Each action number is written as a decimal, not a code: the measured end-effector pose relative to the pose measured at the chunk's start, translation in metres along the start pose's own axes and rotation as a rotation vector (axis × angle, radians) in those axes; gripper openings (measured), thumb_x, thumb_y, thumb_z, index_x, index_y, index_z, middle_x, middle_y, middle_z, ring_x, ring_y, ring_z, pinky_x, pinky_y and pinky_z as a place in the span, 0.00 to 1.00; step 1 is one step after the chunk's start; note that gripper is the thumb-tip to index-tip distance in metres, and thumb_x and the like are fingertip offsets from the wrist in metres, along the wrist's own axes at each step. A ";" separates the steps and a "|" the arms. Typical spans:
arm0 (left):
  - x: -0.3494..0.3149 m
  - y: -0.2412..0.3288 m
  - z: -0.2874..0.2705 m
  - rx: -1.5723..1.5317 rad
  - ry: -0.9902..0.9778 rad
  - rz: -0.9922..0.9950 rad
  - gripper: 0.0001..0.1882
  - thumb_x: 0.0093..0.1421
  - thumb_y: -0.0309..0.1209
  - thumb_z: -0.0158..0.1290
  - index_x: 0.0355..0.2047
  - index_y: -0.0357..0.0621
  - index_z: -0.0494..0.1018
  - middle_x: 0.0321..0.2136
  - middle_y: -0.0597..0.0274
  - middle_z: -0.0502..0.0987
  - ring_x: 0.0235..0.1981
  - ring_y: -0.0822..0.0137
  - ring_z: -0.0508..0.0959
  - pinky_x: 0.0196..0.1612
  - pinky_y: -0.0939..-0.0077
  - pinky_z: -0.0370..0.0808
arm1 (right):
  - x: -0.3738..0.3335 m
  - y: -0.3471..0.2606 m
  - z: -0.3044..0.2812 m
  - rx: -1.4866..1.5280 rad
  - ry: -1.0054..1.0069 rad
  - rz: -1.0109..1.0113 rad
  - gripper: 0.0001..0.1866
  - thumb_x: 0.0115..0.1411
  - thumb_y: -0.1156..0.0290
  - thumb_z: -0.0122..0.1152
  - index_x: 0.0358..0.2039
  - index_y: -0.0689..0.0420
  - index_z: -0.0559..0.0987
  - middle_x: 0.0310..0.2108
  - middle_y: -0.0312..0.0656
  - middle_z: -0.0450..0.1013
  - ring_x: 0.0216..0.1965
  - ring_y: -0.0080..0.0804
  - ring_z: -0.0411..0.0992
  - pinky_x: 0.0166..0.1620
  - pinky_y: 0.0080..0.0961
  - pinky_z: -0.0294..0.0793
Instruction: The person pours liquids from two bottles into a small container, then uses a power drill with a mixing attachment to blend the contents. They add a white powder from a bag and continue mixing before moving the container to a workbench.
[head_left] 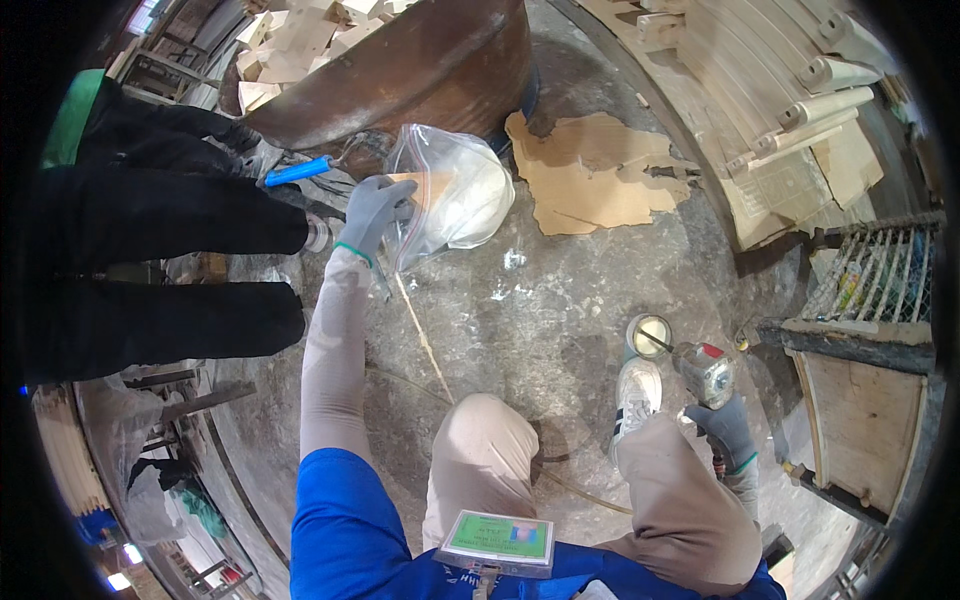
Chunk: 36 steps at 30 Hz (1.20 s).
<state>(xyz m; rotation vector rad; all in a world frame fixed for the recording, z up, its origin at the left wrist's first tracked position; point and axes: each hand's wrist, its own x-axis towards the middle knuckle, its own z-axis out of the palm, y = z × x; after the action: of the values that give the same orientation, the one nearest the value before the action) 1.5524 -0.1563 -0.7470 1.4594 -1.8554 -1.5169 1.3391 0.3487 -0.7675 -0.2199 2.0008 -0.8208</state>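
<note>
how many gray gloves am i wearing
2: one on your left hand, at the clear bag; the other on your right hand, holding the drill.

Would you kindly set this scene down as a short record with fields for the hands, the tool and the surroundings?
Left hand: grey-gloved left hand at the mouth of a clear plastic bag of white material, by a flat tan piece; exact grip unclear
Right hand: grey-gloved right hand around the handle of a grey-and-red power drill
Drill end: thin dark rod over a small round can with cream-coloured contents; contact unclear
Floor: torn brown cardboard sheet
Left side: another person's black-trousered legs
</note>
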 end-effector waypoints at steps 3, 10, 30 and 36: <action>0.008 -0.011 0.002 -0.010 -0.028 -0.031 0.10 0.50 0.29 0.57 0.30 0.35 0.77 0.20 0.67 0.74 0.20 0.77 0.72 0.22 0.84 0.67 | 0.000 0.000 0.000 0.025 0.002 -0.031 0.14 0.41 0.71 0.63 0.29 0.61 0.74 0.17 0.36 0.70 0.14 0.21 0.67 0.18 0.21 0.67; 0.027 -0.048 0.006 -0.025 -0.026 -0.075 0.08 0.51 0.30 0.54 0.25 0.38 0.78 0.21 0.65 0.76 0.22 0.74 0.74 0.23 0.79 0.68 | -0.002 0.000 -0.003 -0.005 0.012 0.050 0.13 0.41 0.72 0.65 0.29 0.62 0.74 0.19 0.37 0.71 0.15 0.22 0.68 0.17 0.21 0.68; 0.016 -0.051 0.062 0.671 0.331 0.431 0.16 0.44 0.34 0.59 0.31 0.37 0.73 0.27 0.50 0.76 0.32 0.51 0.76 0.36 0.63 0.72 | -0.005 -0.004 -0.003 0.002 0.011 0.061 0.11 0.42 0.72 0.65 0.26 0.62 0.75 0.17 0.36 0.71 0.15 0.21 0.68 0.18 0.20 0.68; 0.029 -0.038 0.078 0.670 0.256 0.373 0.12 0.49 0.35 0.54 0.30 0.39 0.74 0.30 0.47 0.76 0.33 0.52 0.77 0.35 0.63 0.73 | -0.004 0.001 -0.003 0.033 0.010 0.023 0.10 0.42 0.72 0.65 0.26 0.62 0.75 0.17 0.37 0.71 0.16 0.21 0.68 0.18 0.21 0.68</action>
<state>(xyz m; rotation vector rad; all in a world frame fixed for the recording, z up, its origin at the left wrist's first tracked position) 1.4996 -0.1364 -0.8183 1.3516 -2.4089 -0.5225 1.3389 0.3525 -0.7643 -0.1737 1.9943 -0.8409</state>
